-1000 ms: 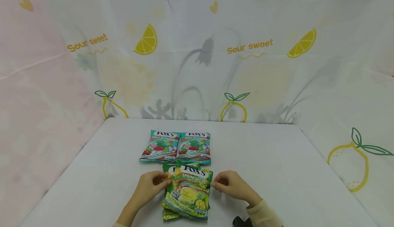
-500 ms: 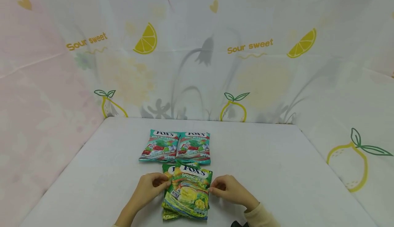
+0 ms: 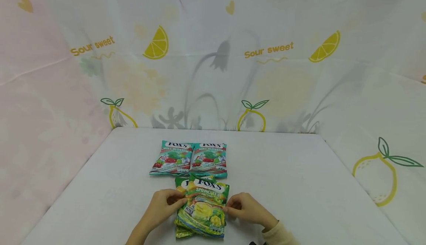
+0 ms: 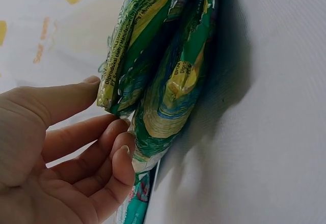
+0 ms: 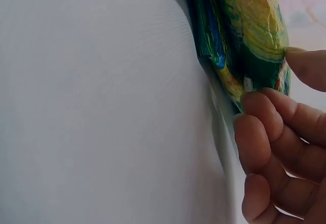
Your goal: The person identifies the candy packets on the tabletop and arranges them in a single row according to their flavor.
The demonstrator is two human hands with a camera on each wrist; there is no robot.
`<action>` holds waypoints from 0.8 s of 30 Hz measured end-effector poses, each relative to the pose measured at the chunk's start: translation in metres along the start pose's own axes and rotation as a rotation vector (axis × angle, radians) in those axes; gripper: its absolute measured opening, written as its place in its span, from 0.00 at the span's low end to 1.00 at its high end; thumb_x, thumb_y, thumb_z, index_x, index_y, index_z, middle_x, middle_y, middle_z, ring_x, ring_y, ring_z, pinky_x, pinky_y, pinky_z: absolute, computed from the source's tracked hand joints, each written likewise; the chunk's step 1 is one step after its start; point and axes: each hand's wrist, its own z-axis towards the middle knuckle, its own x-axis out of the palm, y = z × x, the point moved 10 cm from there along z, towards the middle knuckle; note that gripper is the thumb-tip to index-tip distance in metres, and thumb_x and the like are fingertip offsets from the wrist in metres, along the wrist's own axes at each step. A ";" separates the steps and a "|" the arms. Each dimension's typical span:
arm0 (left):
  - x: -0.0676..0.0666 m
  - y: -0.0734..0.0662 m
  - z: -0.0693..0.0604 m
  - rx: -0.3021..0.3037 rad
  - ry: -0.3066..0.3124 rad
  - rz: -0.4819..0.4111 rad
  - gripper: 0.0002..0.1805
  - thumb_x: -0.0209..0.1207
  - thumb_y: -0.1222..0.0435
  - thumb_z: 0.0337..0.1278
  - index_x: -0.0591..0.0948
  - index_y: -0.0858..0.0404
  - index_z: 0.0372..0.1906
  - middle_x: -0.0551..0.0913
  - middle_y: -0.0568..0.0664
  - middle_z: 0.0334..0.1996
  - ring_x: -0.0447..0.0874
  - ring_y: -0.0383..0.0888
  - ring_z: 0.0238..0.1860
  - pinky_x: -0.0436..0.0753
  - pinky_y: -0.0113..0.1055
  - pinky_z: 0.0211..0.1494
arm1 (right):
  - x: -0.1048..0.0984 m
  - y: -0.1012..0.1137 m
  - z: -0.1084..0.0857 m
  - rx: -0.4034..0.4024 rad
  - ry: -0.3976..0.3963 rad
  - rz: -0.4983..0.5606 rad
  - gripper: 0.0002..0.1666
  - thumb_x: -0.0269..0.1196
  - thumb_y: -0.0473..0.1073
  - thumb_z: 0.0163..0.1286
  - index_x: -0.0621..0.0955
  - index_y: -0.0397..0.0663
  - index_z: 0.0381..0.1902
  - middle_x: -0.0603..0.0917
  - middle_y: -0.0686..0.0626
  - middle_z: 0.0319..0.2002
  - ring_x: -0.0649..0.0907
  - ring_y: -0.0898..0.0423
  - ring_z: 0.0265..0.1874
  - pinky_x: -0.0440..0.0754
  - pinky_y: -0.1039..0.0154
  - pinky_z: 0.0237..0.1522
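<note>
A green and yellow Spring Tea candy bag lies slightly askew on top of another green candy bag near the table's front. My left hand pinches the upper bag's left edge between thumb and index finger; the left wrist view shows this edge standing apart from the lower bag. On the other side, my right hand pinches the upper bag's right edge, its thumb on the front and fingers behind. Most of the lower bag is hidden.
Two teal Mint Blossom candy bags, a left one and a right one, lie side by side just behind the stack. They rest on a white table with a patterned cloth behind it. A dark object barely shows at the bottom edge.
My right hand has come in to the upper bag's right edge and lower down along it. The left hand has shifted slightly right and down over the left edge. The bags have hardly moved.
</note>
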 end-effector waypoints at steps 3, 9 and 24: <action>0.001 -0.001 -0.001 0.002 0.020 -0.002 0.15 0.66 0.61 0.52 0.84 0.71 0.36 0.84 0.49 0.27 0.77 0.32 0.25 0.78 0.28 0.28 | 0.003 0.000 0.000 0.006 0.014 0.011 0.14 0.60 0.41 0.67 0.82 0.34 0.27 0.81 0.51 0.19 0.72 0.72 0.17 0.71 0.74 0.19; 0.002 -0.002 -0.003 -0.007 0.058 -0.024 0.15 0.67 0.61 0.51 0.84 0.71 0.35 0.83 0.48 0.26 0.77 0.33 0.25 0.78 0.28 0.28 | 0.006 0.000 -0.001 0.028 0.034 0.042 0.16 0.59 0.42 0.68 0.83 0.34 0.27 0.82 0.46 0.19 0.73 0.71 0.17 0.70 0.73 0.19; 0.011 0.001 -0.007 -0.047 0.149 -0.039 0.15 0.65 0.56 0.53 0.85 0.66 0.27 0.83 0.47 0.23 0.76 0.34 0.22 0.77 0.29 0.26 | 0.017 0.004 -0.005 0.045 0.087 0.073 0.18 0.59 0.42 0.68 0.82 0.33 0.24 0.80 0.42 0.18 0.69 0.70 0.14 0.68 0.75 0.18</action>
